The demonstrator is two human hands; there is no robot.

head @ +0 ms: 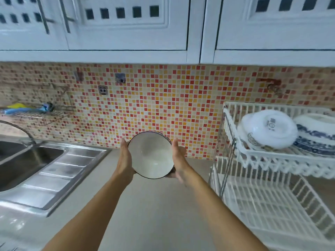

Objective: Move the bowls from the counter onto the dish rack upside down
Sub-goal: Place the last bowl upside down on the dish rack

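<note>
I've got the white bowl (152, 155) up in the air between both palms, its open side tipped toward me, empty, dark rim showing, above the middle of the counter (145, 214) near the back edge. Over at the counter's right end stands the white two-tier dish rack (268, 160): on its upper tier a white bowl (268, 128) lies bottom-up, and beside it, nearer the right edge, a stack of blue-patterned dishes (315, 136); the lower tier shows only its slats. At the left end sits the steel sink (27, 160) with its ribbed drainboard. Behind runs a red, orange and cream mosaic backsplash (154, 102), white wall cabinets (126, 24) above. My left hand (125, 160) presses flat on the bowl's left side, my right hand (178, 160) clasps the right side, both arms stretched forward.
</note>
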